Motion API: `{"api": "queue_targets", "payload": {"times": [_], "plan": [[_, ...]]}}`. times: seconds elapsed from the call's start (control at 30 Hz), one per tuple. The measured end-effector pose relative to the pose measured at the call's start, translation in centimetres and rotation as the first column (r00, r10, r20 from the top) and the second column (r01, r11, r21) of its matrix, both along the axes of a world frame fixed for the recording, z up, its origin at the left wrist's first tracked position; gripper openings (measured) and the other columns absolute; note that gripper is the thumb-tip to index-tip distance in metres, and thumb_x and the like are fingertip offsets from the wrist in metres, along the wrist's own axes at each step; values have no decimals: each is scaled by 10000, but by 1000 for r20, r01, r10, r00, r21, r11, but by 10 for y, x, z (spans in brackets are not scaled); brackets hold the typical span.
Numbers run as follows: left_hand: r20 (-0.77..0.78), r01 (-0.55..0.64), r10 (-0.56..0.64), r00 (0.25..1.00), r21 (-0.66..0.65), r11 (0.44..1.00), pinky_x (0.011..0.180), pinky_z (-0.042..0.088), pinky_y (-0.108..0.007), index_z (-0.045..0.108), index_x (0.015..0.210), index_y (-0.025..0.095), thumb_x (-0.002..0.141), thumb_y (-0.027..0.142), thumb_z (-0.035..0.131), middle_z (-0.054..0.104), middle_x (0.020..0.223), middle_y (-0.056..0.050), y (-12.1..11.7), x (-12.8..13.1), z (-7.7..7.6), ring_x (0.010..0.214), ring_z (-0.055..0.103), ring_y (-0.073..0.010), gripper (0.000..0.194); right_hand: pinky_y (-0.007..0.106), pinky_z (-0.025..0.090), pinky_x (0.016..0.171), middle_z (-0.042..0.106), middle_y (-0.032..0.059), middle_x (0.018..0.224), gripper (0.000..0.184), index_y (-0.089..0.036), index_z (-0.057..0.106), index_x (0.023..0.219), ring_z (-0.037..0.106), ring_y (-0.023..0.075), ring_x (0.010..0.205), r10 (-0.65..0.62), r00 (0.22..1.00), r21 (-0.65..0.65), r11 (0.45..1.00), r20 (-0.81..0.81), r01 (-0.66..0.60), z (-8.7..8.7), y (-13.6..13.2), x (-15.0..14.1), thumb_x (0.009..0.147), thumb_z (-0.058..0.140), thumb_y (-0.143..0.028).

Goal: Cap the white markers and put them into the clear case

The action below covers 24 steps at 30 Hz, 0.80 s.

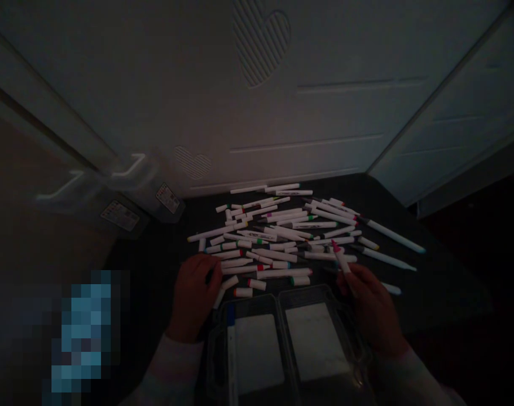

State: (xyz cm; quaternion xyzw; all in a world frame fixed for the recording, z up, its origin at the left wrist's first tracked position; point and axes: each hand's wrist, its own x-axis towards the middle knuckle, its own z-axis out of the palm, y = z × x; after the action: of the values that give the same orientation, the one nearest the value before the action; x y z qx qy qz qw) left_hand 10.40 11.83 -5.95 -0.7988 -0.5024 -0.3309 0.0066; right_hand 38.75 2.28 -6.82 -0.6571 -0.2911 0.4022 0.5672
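My right hand [373,304] is closed around a white marker [343,262] with its pink end pointing up and away from me. It is above the right side of the open clear plastic case [282,299]. My left hand [197,296] rests at the left front of the marker pile, its fingers curled with thumb and forefinger close together. Whatever lies between those fingertips is hidden in the dim light. A white cap [220,296] lies by the left thumb. Many white markers [284,273] and loose caps [243,292] are spread in front of both hands.
One blue-ended marker [232,349] lies in the left half of the case. Two clear containers with labels [168,197] stand at the left on the dark tabletop [443,282]. A pale panel with embossed hearts [260,45] rises behind the pile. Pixelated blocks cover the lower left.
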Motion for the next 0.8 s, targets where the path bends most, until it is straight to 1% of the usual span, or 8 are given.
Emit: {"api": "queue_targets", "payload": {"times": [0.13,0.3,0.43,0.53,0.63,0.8], "plan": [[-20,-5,5,1000,10,1000,741,475,-331,604,816,168,831,243,456,626,807,-64,0,0,0,801,579,-181,167,263,364,567,513,3,655,250,-206,590,822,445,135,611,8,1000,0,1000,29,-8,0,0,1,745,602,-443],[-15,-5,5,1000,-14,1000,749,473,-331,605,823,176,828,243,455,629,814,-58,0,0,1,805,582,-179,165,263,359,582,524,0,684,250,-213,588,848,444,136,632,5,1000,-13,1000,1,-5,-3,-1,2,744,605,-440],[-5,-1,1,1000,2,1000,746,474,-328,603,815,170,830,237,456,627,806,-57,0,0,1,798,580,-180,163,256,353,571,521,-6,667,265,-211,589,852,443,131,622,-17,999,-33,999,-43,15,-2,-1,1,722,626,-438],[-9,4,-4,1000,11,1000,749,472,-324,603,821,160,831,226,460,624,811,-62,0,0,0,806,577,-181,158,264,356,577,530,1,675,278,-206,590,853,448,138,629,-34,998,-40,999,-46,32,0,0,0,711,635,-440],[-12,-2,2,1000,17,1000,752,472,-325,602,815,161,830,228,464,624,807,-60,-1,0,-1,806,577,-181,154,266,350,572,522,2,668,266,-206,592,837,441,138,623,-11,999,-27,1000,-31,10,-2,0,1,720,627,-443],[-6,-3,3,1000,-13,1000,756,469,-327,593,828,170,833,227,465,618,817,-54,-1,0,-2,811,576,-170,140,263,349,579,516,1,687,241,-212,589,845,441,137,637,18,1000,-11,1000,-8,-18,-7,-1,3,752,601,-435]]}}
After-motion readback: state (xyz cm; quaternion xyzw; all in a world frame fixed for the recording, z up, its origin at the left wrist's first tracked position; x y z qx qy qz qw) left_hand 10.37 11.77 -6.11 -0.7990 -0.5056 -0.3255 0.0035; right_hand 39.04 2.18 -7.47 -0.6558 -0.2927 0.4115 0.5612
